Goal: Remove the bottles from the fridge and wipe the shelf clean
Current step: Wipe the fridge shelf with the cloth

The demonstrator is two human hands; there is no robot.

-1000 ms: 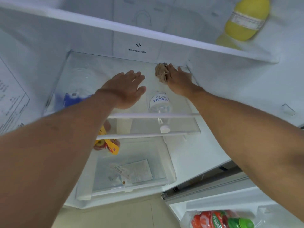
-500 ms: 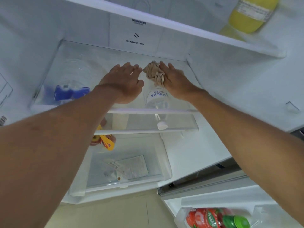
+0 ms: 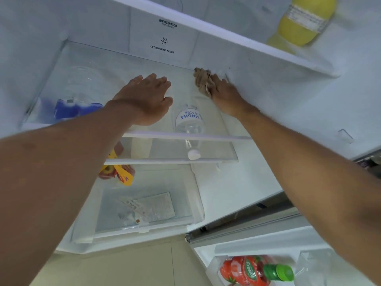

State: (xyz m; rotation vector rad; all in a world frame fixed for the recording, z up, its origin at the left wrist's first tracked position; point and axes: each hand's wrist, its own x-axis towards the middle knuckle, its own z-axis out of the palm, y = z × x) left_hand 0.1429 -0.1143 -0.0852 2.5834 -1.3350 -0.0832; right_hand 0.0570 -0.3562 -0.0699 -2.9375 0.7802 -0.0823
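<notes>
My right hand (image 3: 223, 93) clenched on brown rag (image 3: 201, 81) – 1 o'clock corner | left hand (image 3: 147, 98) flat, released, bracing glass shelf (image 3: 86, 79) | advise firm overlapping strokes

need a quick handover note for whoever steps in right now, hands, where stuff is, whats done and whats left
Left hand: open, flat on the glass shelf, holding nothing.
Right hand: pressing a brown cloth into the shelf's back right corner.
Bottles: none stand on this shelf; a water bottle shows through the glass on the level below, a yellow bottle sits on the shelf above, and a red juice bottle in the door.
Done: this shelf is free of bottles and wiping is under way.
Left: wipe the rest of the shelf, towards the left and front.
</notes>
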